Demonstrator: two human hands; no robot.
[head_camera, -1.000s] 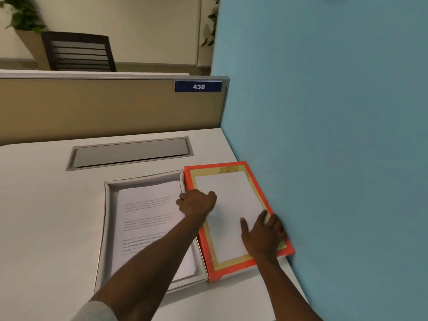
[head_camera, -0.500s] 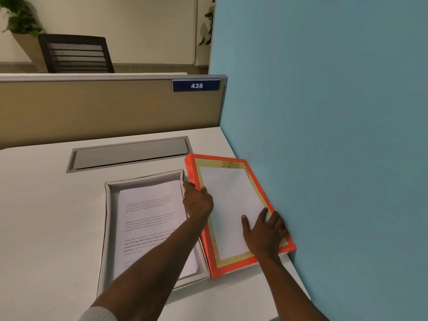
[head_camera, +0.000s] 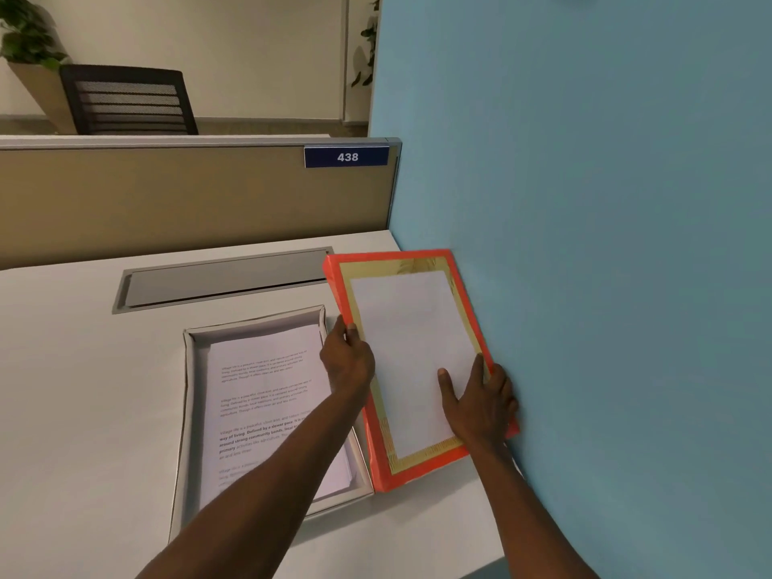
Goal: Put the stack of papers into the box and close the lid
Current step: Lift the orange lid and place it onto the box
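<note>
An open grey box (head_camera: 190,394) lies on the white desk with the stack of printed papers (head_camera: 267,394) inside it. To its right is the orange lid (head_camera: 411,353), with a gold frame and a white middle, lifted off the desk and tilted, its far end raised. My left hand (head_camera: 346,361) grips the lid's left edge. My right hand (head_camera: 480,403) holds its right edge near the blue wall, fingers spread on the lid's top.
A blue partition wall (head_camera: 585,244) stands close on the right. A grey cable tray cover (head_camera: 225,277) is set into the desk behind the box. A tan divider (head_camera: 167,202) with a "438" plate closes the back.
Both hands have taken hold of the lid's side edges and raised it from lying flat on the desk; its far end has lifted upward.
</note>
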